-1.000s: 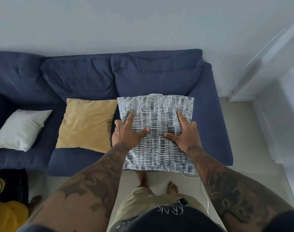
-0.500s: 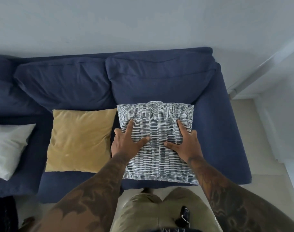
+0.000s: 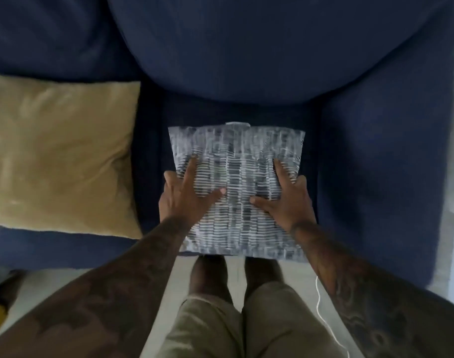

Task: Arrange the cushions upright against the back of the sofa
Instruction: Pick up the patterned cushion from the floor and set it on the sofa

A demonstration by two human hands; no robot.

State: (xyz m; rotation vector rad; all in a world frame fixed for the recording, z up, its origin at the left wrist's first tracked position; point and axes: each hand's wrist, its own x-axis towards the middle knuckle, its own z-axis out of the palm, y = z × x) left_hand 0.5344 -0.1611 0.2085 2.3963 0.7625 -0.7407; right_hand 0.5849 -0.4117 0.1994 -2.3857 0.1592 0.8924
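Left hand [image 3: 187,195] and right hand [image 3: 285,200] clamp patterned cushion [image 3: 236,223] by side edges over sofa [image 3: 375,177] front edge; soft, light; yellow cushion [image 3: 60,156] flat.

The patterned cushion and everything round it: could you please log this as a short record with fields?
patterned cushion: flat on the seat, near edge overhanging the front
left hand: grip on its left side, thumb on top
right hand: grip on its right side, thumb on top
yellow cushion: flat on the seat, untouched
sofa back: no cushion against it
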